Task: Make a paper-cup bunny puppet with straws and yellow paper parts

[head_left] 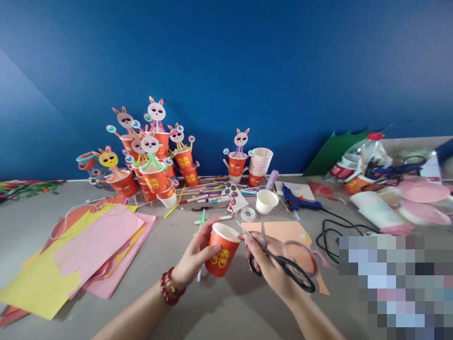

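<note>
Orange paper cup with yellow print (222,255) sits in your left hand (194,255), fingers wrapped round its side, held tilted above the grey tabletop (219,311). Your right hand (271,264) grasps black-handled scissors (283,264), fingers through the loops, blades open at the cup's white rim. Red bead bracelet (170,287) on your left wrist. Peach paper sheet (283,232) lies under the right hand. Left of you: loose stack of yellow and pink paper sheets (85,255). Behind: cluster of orange cups topped with paper rabbit faces (150,156), white paper cup (266,201), blue glue gun (297,202)
</note>
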Motion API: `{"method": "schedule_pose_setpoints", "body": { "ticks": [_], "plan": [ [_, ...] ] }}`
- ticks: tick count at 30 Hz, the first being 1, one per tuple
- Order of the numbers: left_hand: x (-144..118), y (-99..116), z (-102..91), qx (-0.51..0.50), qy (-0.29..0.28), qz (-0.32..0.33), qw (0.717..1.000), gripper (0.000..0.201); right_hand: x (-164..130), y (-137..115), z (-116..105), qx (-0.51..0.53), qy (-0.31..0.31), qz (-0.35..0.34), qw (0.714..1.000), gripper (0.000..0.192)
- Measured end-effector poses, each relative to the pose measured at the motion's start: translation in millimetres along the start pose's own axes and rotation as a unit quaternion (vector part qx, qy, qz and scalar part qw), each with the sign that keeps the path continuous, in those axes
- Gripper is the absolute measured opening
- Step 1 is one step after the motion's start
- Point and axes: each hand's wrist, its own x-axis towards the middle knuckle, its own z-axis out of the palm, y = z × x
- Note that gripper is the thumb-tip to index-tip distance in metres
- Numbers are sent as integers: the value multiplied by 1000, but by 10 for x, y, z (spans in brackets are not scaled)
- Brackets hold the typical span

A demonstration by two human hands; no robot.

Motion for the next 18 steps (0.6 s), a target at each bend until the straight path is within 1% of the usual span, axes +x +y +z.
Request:
{"method": "schedule_pose_setpoints", "body": {
  "ticks": [2,4,7,9,11,13,16,18],
  "plan": [
    [6,-18,-9,-62,-1,-14,998,57,8,24,-12,89,-5,54,995,42],
    [10,-38,-7,-117,-6,-36,992,55,23,36,-19,138,-20,82,987,44],
    [5,-66,20,-181,-33,-76,980,57,42,28,-15,136,-33,74,987,43],
    [-10,-78,42,-187,-55,-92,976,58,49,16,-2,117,-33,65,990,42],
    [-34,-82,60,-165,-65,-86,980,56,51,8,10,92,-30,64,993,43],
    [-62,-78,72,-128,-65,-62,988,54,51,11,18,64,-33,63,995,42],
    [-101,-80,82,-36,-62,3,997,54,57,42,17,30,-28,51,998,42],
    [-120,-106,88,42,-57,61,996,61,65,67,15,9,-16,37,999,41]
  ]
}}
